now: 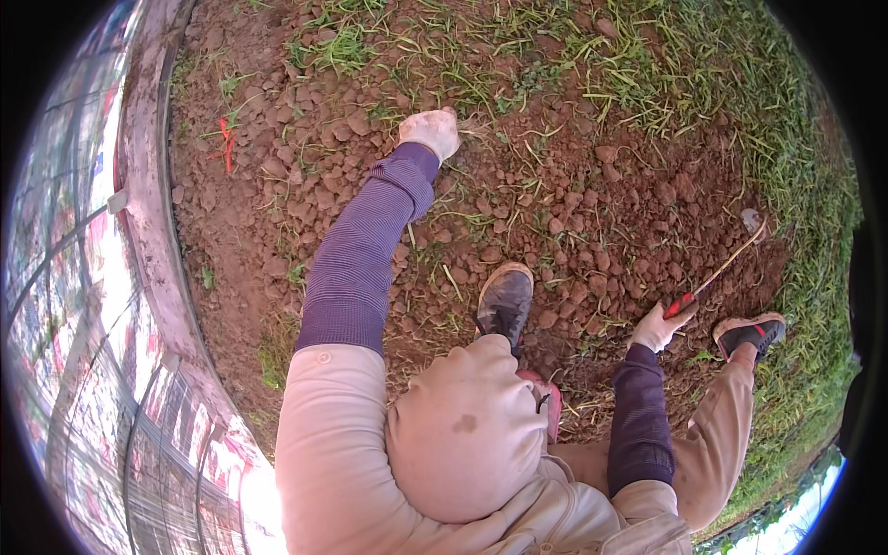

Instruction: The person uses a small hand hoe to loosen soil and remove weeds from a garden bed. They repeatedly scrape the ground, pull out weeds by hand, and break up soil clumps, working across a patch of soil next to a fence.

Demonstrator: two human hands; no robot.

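Observation:
My left hand (430, 132), in a soiled white glove, is closed low over the clods at the upper middle. A pale, fibrous tuft of roots or dry grass (477, 129) sticks out at its fingers. My right hand (655, 327), also gloved, grips the red and black handle (680, 305) of a small hand tool. Its thin shaft (730, 265) points up and right to a metal head (752, 220) at the soil, near the grass edge. The head's exact shape is hard to make out. Broken reddish soil (555, 222) lies between my hands.
Green grass (694, 62) lines the top and right. At left, a pale border board (156, 243) runs beside a mesh-like, bright structure (69, 277). A red ribbon-like strip (227, 147) lies on the soil. My shoes (506, 298) stand in the dirt; a red object (551, 406) shows below me.

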